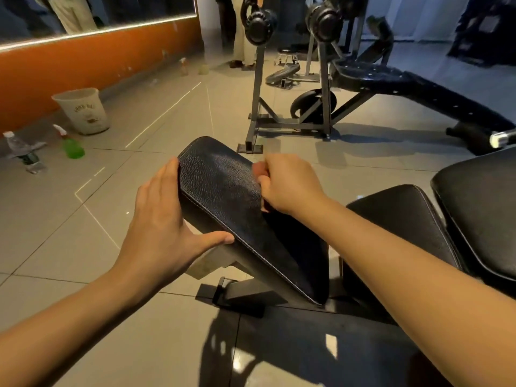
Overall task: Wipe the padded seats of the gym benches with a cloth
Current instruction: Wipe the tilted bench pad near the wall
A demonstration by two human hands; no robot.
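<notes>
Bracing pad [220, 185] edge, left hand [159, 216] fingers straight; right hand [290, 185] fingers clutch cloth [296, 247].

Fingertips of the right hand [290, 185] are motion-blurred; whether its curled fingers grip a dark cloth or the padded seat [223, 191] itself cannot be determined. The bucket [83, 110] lettering is too small to read. The top edge crops the standing person [243, 37]; the right edge crops the adjacent pad [480, 208].
</notes>
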